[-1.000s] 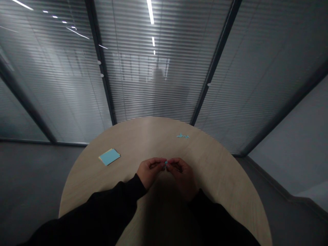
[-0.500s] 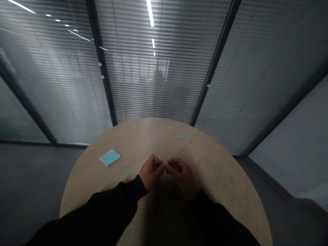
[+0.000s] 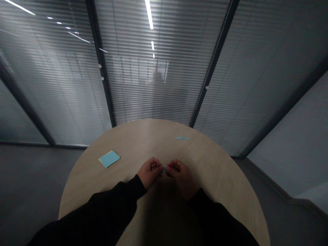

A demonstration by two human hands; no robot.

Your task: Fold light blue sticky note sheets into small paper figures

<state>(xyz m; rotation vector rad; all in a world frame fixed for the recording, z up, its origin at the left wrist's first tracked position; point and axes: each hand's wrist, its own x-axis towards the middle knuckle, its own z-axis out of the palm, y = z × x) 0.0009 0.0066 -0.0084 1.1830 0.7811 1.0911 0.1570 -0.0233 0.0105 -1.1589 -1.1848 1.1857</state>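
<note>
Peeking between left hand (image 3: 150,172) and right hand (image 3: 182,177) is a blue piece (image 3: 164,169).

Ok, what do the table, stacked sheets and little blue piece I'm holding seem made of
Table: wood or wood-look laminate, satin-looking; pale with fine grain. Stacked sheets: probably matte paper; thin, flat, straight-edged. Little blue piece: perhaps paper too, by matching colour; finish mostly hidden.

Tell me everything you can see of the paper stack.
The paper stack lies flat on the left of the round, wood-toned table, turned at an angle. Its four-sided top sheet looks like plain light blue paper; pale yellow peeks out beneath, at its far-left side and right corner. Only the table touches it. The sheet count cannot be told.
</note>
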